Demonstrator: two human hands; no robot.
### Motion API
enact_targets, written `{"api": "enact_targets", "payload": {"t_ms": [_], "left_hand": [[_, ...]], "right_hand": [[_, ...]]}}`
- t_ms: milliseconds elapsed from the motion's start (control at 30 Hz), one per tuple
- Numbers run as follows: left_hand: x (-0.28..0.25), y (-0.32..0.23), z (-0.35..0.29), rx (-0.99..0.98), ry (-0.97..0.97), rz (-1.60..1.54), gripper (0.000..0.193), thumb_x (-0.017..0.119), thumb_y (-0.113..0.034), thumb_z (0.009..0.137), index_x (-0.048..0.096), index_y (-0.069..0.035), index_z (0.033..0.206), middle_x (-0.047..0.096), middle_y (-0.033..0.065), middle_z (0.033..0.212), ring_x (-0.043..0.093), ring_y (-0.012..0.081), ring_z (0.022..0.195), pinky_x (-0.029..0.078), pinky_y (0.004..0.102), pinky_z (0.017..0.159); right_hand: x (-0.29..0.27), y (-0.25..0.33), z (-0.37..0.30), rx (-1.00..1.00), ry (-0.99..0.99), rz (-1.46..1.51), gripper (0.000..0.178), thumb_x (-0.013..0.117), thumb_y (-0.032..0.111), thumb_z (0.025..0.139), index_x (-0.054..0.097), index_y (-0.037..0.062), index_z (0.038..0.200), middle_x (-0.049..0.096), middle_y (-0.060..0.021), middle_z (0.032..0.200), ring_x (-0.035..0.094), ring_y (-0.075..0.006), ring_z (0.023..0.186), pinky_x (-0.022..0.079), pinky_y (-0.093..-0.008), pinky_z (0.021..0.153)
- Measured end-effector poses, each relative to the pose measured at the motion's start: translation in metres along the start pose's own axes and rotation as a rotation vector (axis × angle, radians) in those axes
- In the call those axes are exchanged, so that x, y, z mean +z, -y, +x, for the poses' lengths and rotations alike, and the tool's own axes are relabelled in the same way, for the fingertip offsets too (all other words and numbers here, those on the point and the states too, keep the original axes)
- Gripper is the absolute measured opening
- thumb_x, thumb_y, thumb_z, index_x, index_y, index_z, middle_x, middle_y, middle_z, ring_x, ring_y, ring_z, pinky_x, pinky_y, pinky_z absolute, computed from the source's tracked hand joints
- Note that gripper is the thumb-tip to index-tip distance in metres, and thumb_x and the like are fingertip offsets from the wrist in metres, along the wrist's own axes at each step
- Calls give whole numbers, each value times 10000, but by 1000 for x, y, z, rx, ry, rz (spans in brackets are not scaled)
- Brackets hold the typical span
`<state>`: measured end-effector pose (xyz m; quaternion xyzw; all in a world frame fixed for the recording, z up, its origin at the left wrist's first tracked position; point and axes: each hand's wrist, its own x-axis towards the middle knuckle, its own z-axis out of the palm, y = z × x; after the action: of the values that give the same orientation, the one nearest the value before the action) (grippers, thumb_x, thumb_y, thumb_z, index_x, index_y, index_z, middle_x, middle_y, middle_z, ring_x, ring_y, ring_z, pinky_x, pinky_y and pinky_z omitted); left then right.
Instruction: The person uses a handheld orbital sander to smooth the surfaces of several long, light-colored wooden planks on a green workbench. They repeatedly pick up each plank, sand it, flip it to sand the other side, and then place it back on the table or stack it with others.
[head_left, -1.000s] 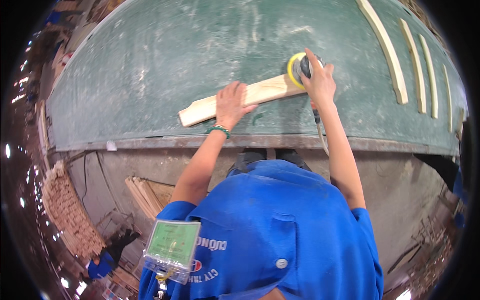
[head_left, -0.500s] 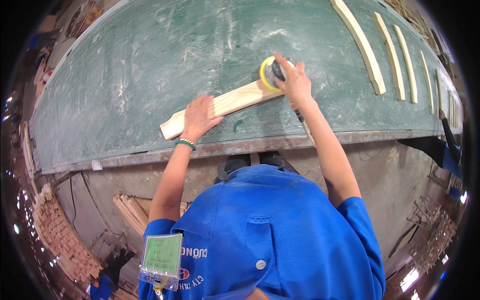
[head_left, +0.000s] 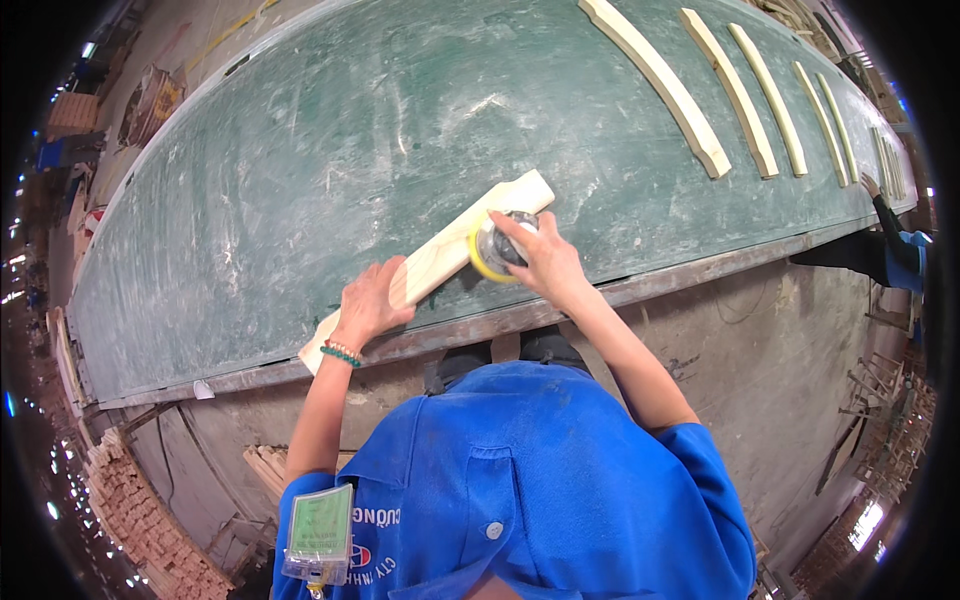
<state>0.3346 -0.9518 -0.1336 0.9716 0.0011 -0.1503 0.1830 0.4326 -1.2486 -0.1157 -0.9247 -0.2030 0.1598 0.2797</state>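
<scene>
from where i'm standing, the person is wearing a blue short-sleeved shirt [head_left: 440, 450] and leaning over a long, scuffed, green-topped desk [head_left: 300, 200]. a pale, flat wooden board with shaped ends [head_left: 440, 262] is lying aslant on it, its lower left end reaching the desk's near edge and its other end pointing away to the right. the left hand [head_left: 372, 300] is pressing on the board toward that lower end, its grip staying wide, with the palm laid over the wood; a green beaded bracelet [head_left: 342, 353] is circling the wrist. the right hand [head_left: 548, 258] is wrapping its grip around a round black-and-grey sander with a yellow rim [head_left: 496, 246], which is sitting at the board's near long edge, tilting slightly. slim, curved pale wooden strips [head_left: 660, 85] are lying farther right, where a co-worker's hand [head_left: 871, 186] is reaching the desk.
</scene>
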Motion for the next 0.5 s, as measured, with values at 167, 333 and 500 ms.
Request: {"api": "enact_targets", "payload": {"t_ms": [167,333,500], "left_hand": [[-4,-55,-33,-92,-13,-4,809,782,-323,617,501,-193,1365,616,151,1011,618,354,981,516,456,819],[-15,-81,-69,-116,-123,47,834,787,-283,595,494,-176,1368,600,145,972,608,365,907,501,470,768],[-33,-126,-69,-53,-417,-2,859,828,-272,567,518,-148,1359,578,113,919,596,303,829,501,423,719]], "right_hand": [[-31,-58,25,106,-47,1,857,767,233,768,331,428,1480,484,-231,1130,650,-418,933,559,-453,822],[-76,-138,44,256,-275,-81,869,748,192,765,310,343,1501,500,-246,1171,644,-430,940,545,-462,833],[-98,-176,37,437,-365,-28,878,728,140,748,310,292,1505,516,-228,1173,607,-436,1016,523,-471,865]]}}
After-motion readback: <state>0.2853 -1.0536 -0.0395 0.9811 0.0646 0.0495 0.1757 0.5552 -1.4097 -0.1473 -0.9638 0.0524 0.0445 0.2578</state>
